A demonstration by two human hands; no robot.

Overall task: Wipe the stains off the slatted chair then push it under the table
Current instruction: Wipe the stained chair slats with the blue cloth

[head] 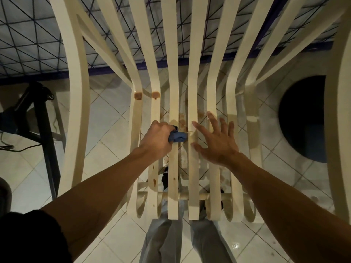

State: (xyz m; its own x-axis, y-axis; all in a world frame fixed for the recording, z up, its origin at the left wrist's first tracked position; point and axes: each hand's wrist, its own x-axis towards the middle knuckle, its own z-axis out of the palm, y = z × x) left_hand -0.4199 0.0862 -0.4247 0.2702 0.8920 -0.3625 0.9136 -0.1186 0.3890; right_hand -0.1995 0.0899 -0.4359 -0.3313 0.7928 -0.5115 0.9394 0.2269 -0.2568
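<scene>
Our footing: we stand at the bottom centre of the frame, light trouser legs (163,240) just below the chair's front edge.
Chair: the cream slatted wooden chair (193,177) lies straight ahead of us, its curled front edge nearest and its back rising toward the top of the frame.
Long axis: the slats run from the bottom of the frame to the top, so we judge the wiping strokes go along them, away from us and back.
Left hand: our left hand (157,137) is curled round a bunched blue cloth (177,138), pressed to the middle slats at centre frame.
Right hand: our right hand (216,143) holds nothing, its fingers spread over the slats just right of the cloth; we cannot tell whether it touches them.
Stains: a small brown mark (154,180) sits on a slat below the left wrist. Two brown blotches (138,95) sit up and left of the cloth, where the seat bends into the back. The left hand is the nearer to them.
Progress: we judge the wiping unfinished and the push not begun.
Desk: the desk with a pale cover crossed by dark blue lines (28,44) lies beyond the chair back, across the top of the frame.
Floor: white tiled floor (106,118) shows between the slats.
Room: a black metal stand (44,130) is at the left. A dark round shape (303,118) is at the right; we cannot tell what it is.
</scene>
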